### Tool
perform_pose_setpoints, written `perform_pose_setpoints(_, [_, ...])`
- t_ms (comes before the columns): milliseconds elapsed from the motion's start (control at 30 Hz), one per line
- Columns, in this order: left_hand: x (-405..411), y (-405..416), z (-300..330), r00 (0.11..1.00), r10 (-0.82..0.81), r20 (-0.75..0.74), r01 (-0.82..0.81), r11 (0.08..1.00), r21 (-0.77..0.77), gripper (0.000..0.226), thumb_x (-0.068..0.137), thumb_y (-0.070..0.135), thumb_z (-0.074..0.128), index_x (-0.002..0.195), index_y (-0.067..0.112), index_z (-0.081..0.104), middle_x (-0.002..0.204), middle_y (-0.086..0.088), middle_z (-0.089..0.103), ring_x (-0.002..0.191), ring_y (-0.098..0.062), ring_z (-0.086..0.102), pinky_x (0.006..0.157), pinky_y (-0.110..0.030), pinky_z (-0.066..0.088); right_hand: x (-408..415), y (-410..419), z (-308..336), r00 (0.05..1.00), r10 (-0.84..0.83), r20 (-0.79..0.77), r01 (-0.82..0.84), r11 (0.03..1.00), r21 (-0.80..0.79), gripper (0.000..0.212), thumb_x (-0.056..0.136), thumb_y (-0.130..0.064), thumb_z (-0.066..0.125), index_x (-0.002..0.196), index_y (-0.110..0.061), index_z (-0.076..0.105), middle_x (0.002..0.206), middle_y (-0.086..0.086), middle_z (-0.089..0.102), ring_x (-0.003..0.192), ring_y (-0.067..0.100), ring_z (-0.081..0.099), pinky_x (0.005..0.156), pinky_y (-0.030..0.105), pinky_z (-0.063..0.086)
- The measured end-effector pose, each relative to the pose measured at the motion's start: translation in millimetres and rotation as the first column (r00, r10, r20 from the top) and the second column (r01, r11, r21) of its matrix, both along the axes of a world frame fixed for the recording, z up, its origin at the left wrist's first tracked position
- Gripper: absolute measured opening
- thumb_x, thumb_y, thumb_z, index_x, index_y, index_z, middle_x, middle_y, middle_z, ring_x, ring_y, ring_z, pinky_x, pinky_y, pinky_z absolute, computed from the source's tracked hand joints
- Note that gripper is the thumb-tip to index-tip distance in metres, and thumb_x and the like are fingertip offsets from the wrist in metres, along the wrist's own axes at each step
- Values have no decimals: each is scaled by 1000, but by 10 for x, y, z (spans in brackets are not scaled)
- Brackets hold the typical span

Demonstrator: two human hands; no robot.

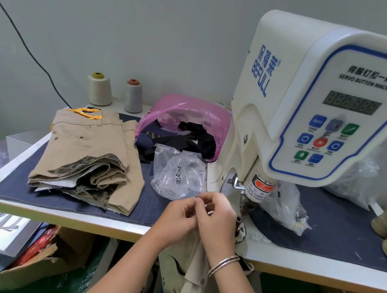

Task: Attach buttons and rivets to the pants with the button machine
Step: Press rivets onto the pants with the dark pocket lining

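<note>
While your left hand (180, 216) and right hand (215, 214) pinch something tiny, low center | fingers curled | seat it under the button machine (319, 102) punch | keep fingertips clear.

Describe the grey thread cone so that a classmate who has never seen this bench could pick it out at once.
Start at the white button machine and look left along the wall, past the pink bag. Two thread cones stand side by side on the table. The grey cone is the right one, nearer the bag, with a reddish-brown top; its neighbour, the cream cone, has a yellow top.
</note>
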State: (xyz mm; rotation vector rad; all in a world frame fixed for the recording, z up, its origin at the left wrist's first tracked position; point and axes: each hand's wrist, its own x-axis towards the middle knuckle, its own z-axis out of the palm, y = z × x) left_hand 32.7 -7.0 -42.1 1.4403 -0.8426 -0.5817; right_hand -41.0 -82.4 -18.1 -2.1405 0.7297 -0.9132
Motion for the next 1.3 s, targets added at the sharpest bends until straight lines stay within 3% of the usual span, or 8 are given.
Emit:
perform_pose_setpoints(167, [14,6,-5,1000,-18,-8,19,1000,7,39,85,2,59,86,39,72,87,15,73,85,2,65,74,-13,46,-38,40,-39,999,30,-31,-33,995,-96,7,85,-12,62,88,-18,64,85,-5,61,74,11,59,66,28,50])
perform_pose_setpoints(233, [15,13,7,1000,-27,10,27,999,21,39,82,3,59,79,40,71,78,18,70,76,6,62,68,-10,45,-58,41,-44,998,50,-32,-54,989,-140,7,84,-12,61,88,-17,65,85,-6,60,74,11,59,65,31,51])
perform_pose_setpoints(433, [20,12,-3,1000,-22,19,22,1000,15,47,81,-6,60,76,39,71,82,16,71,81,3,63,72,-12,46,-34,49,25,999,28,-21,-30,995,-91,3,85,-13,64,83,-14,65,84,-3,58,77,13,57,70,31,49])
perform_pose_setpoints(567, [30,0,-26,999,-38,-13,39,999,34,20,85,-2,64,74,15,65,74,-3,63,74,-15,54,70,-29,43,-289,101,69,993,80,90,-64,983,-169,7,84,-8,67,81,-14,65,81,-9,56,79,7,55,68,15,43])
perform_pose_setpoints(733, [29,-15,-13,998,-40,-45,43,997,57,8,85,6,69,78,8,66,71,2,66,70,-10,56,68,-21,47,-794,-108,45,982,-19,186,21,1000,-7,20,81,-9,71,80,-29,68,79,-14,63,76,2,60,66,9,45])
perform_pose_setpoints(833, [21,-10,-9,998,-31,-51,35,997,75,9,86,8,70,77,10,66,71,3,65,69,-8,56,67,-19,47,-855,-341,86,985,-63,161,58,998,37,20,80,-3,71,79,-23,69,77,-9,64,73,4,59,65,8,44])
perform_pose_setpoints(1000, [12,3,-3,998,-25,-64,30,996,85,10,86,9,70,77,12,67,72,2,66,70,-11,56,68,-21,47,-784,-522,153,999,41,11,-40,997,-72,19,78,-4,74,72,-20,65,66,-10,56,69,4,54,63,6,40])
perform_pose_setpoints(1300, [3,12,28,997,-25,-73,32,995,94,9,85,8,70,78,12,68,73,3,67,71,-10,58,69,-21,49,-772,-551,141,995,20,-96,-43,969,-245,8,81,-11,72,75,-10,67,66,-4,54,63,9,53,61,13,43])
